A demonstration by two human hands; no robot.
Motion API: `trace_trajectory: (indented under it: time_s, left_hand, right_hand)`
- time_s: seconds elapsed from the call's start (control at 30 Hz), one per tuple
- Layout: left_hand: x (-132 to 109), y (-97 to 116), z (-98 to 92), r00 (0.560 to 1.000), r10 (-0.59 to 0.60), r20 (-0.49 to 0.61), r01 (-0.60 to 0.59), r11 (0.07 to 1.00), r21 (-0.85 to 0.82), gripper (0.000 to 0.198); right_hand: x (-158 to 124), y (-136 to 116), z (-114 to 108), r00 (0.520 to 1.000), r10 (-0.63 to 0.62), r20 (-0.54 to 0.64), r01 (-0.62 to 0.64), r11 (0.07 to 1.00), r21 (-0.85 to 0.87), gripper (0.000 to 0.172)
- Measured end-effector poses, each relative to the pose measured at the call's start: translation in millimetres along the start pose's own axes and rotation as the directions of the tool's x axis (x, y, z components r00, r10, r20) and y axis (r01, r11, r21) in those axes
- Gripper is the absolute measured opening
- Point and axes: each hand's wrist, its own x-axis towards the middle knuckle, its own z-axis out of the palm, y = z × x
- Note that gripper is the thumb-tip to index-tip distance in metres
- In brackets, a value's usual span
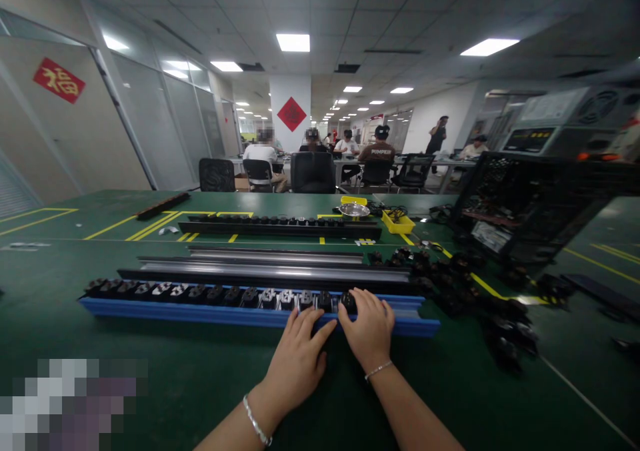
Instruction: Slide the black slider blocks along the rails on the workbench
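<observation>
A long blue rail (pixel 200 313) lies across the green table in front of me, with a row of several black socket modules (pixel 220 294) seated in it. My left hand (pixel 299 357) rests on the rail's front edge, fingers stretched out toward the modules. My right hand (pixel 369 324) lies beside it with its fingers curled over the last black module (pixel 349 299) in the row. Both wrists wear thin bracelets.
Grey and black metal rails (pixel 275 269) lie behind the blue one, and another black strip with sockets (pixel 280 224) further back. Loose black modules (pixel 465 284) are heaped to the right. A yellow tray (pixel 399 223), a metal bowl (pixel 354 209) and an open black machine case (pixel 530 204) stand at the right. People sit at desks far behind.
</observation>
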Motion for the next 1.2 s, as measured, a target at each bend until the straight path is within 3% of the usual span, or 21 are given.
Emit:
trace_trajectory:
  time_s: [0.33,1.2]
  left_hand:
    - [-0.4,-3.1,5.1,1.0,-0.003,-0.004,0.003,1.0,0.02,0.064]
    - [-2.1,-2.9,4.0,1.0,-0.011,0.012,0.011,1.0,0.02,0.07]
  right_hand:
    - [-1.3,6.3,6.2,0.998,-0.022,-0.061,0.024,0.999,0.034,0.028]
    - [-2.1,12.4,7.7,0.996,-0.03,-0.087,0.031,0.999,0.017,0.028]
